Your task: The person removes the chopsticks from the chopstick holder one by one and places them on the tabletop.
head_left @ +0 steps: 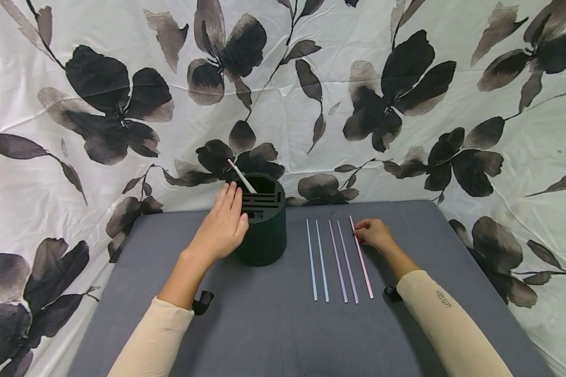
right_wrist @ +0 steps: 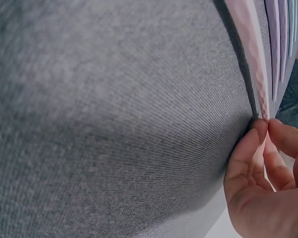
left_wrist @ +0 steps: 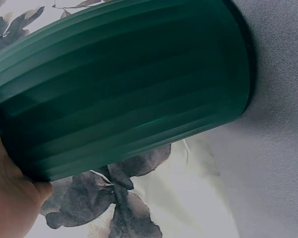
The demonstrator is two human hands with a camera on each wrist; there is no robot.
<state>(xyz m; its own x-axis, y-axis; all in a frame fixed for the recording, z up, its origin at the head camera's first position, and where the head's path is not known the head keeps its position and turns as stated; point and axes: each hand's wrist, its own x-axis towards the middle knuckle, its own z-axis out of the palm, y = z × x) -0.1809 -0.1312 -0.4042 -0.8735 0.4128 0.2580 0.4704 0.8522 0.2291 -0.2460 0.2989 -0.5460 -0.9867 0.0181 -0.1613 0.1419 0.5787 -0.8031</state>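
Observation:
A dark green ribbed utensil holder [head_left: 264,235] with a slotted top stands upright on the table, and its ribbed wall [left_wrist: 124,89] fills much of the left wrist view. My left hand [head_left: 222,220] rests against its left side, fingers straight along the rim. One pale chopstick [head_left: 241,175] leans out of the opening at the back. My right hand [head_left: 373,233] pinches a pink chopstick [head_left: 362,262] near its far end between thumb and fingertips; the pinch shows in the right wrist view. To its left lie two purple chopsticks [head_left: 338,262] and two blue chopsticks [head_left: 312,262], roughly parallel.
A grey cloth covers the table [head_left: 273,335]. Behind it hangs a white curtain [head_left: 311,173] with dark flowers, close to the holder's back. A black strap [head_left: 203,302] shows at the left wrist, another strap [head_left: 392,294] at the right.

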